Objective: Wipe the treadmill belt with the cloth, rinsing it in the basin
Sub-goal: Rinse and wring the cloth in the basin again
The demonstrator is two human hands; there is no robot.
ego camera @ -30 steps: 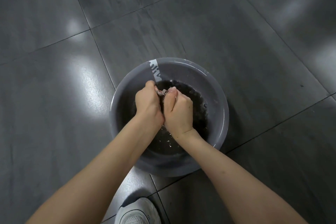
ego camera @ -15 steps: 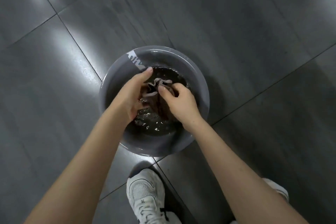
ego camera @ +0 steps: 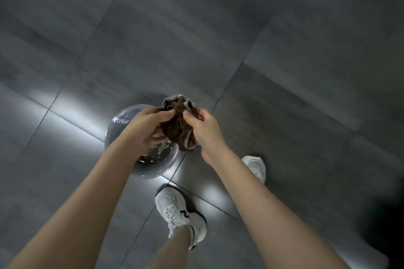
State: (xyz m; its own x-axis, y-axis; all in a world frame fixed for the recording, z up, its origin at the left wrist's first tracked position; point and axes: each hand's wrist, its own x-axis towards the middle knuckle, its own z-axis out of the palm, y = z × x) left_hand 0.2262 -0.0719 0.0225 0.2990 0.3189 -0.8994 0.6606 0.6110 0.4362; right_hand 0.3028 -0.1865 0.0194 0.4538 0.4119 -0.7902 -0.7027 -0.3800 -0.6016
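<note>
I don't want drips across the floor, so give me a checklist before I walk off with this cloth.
1. Left hand and right hand both grip the cloth: ok.
2. Cloth clear of the water in the basin: ok.
3. Cloth wrung enough not to drip: cannot tell.
4. Basin upright on the floor: ok.
5. Nearest shoe apart from the basin: ok.
6. Treadmill in sight: not ok.

forearms (ego camera: 87,192): bare | sneakers (ego camera: 178,212): white, laced (dark side mark, perhaps a letter)
</note>
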